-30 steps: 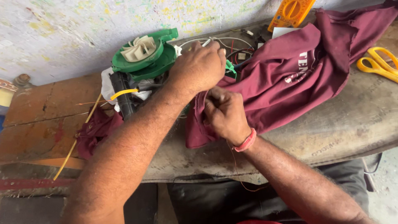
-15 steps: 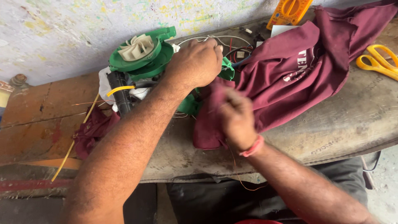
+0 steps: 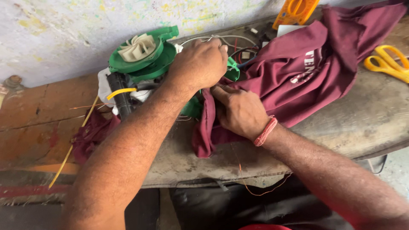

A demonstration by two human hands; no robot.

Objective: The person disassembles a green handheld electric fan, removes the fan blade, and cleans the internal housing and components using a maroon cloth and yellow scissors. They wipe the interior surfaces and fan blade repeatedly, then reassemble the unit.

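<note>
A green round fan housing (image 3: 142, 53) with a pale impeller lies on the worn bench, fixed to a black and white body (image 3: 121, 96) with a yellow wire. My left hand (image 3: 200, 64) is clenched on the green part and wires just right of the housing. Just below it, my right hand (image 3: 240, 111), with a red thread band at the wrist, rests on a maroon cloth (image 3: 306, 72). Its fingertips are pressed together and point up-left under my left hand. What they pinch is hidden.
Yellow scissors (image 3: 387, 64) lie at the right on the bench (image 3: 341, 127). An orange-yellow tool (image 3: 296, 10) sits at the back by the wall. A second maroon rag (image 3: 91, 132) and a yellow rod (image 3: 70, 149) lie at the left. A thin copper wire (image 3: 264, 191) hangs off the front edge.
My right hand shifted quickly over the cloth and now sits higher, fingers tucked under my left hand. My left hand stays clenched in the same spot.
</note>
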